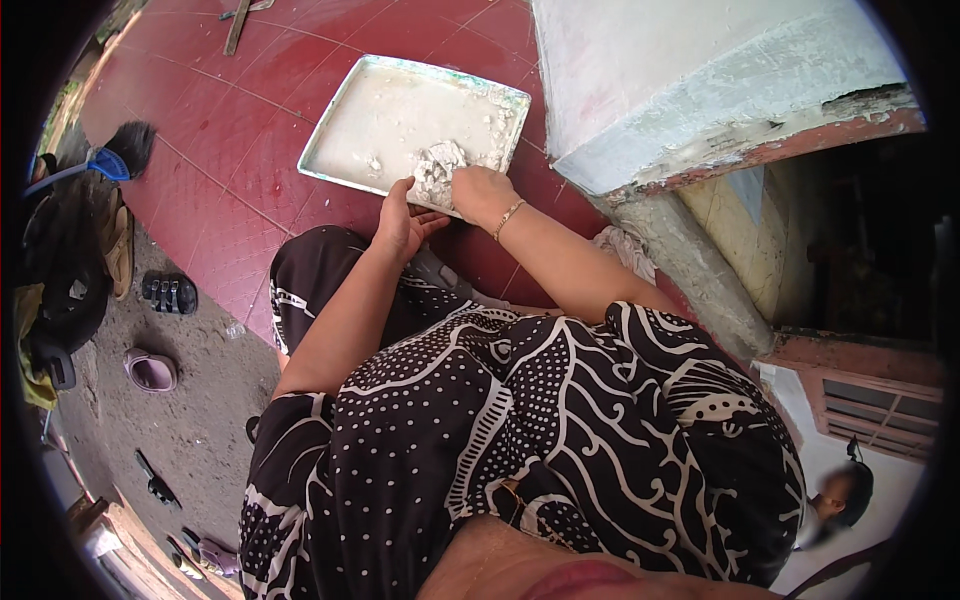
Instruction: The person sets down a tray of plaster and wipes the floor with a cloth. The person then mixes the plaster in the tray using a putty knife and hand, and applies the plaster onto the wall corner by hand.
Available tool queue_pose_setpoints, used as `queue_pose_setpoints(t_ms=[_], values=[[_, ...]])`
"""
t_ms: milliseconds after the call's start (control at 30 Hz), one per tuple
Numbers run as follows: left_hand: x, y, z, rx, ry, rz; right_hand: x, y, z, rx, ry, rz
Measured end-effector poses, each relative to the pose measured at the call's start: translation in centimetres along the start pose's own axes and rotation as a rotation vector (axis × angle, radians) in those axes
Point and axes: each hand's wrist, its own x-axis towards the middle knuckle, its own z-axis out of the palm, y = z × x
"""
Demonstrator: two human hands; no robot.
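Observation:
A shallow rectangular tray [343, 181] with a pale, stained rim rests on the red floor in front of me. A thin milky layer covers its bottom, with small white crumbs scattered through it. At its near edge sits a wet, crumbly white lump [437, 166]. My left hand [402, 228] is at the near rim, thumb up against the edge and fingers reaching beneath it. My right hand [485, 194], with a bracelet at the wrist, is closed over the lump's right side; its fingertips are hidden.
Red tiles [225, 150] surround the tray. To the right stands a worn white-painted wall [640, 110], with a crumpled cloth [625, 250] near its base. A blue dark-bristled broom [112, 163], black sandals [169, 293] and a mauve clog [150, 370] lie left. Another person [840, 495] is at lower right.

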Motion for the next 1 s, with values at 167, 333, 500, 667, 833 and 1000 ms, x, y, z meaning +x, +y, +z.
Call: queue_pose_setpoints(t_ms=[167, 333, 500, 667, 833, 1000], values=[[0.1, 0.1, 0.1, -0.027, 0.09, 0.001, -1.1, 2.3, -1.8, 0.011, -0.008, -0.002], [0.9, 0.2, -1.3, -0.029, 0.087, 0.02, -4.3, 2.1, -3.8, -0.019, 0.155, -0.166], [0.7, 0.1, -1.2, -0.014, 0.142, 0.011, -3.7, 0.9, 0.5, 0.039, 0.077, -0.204], [1.2, 0.5, -0.9, 0.025, 0.096, 0.019, 2.2, -1.8, 2.3, 0.136, 0.153, -0.031], [2.0, 0.8, -0.3, 0.004, 0.165, -0.009, 7.8, 0.4, -0.6, 0.19, 0.134, 0.109], [2.4, 0.7, -0.7, -0.015, 0.163, -0.046, 8.6, 5.0, -1.9, 0.127, 0.068, 0.116]])
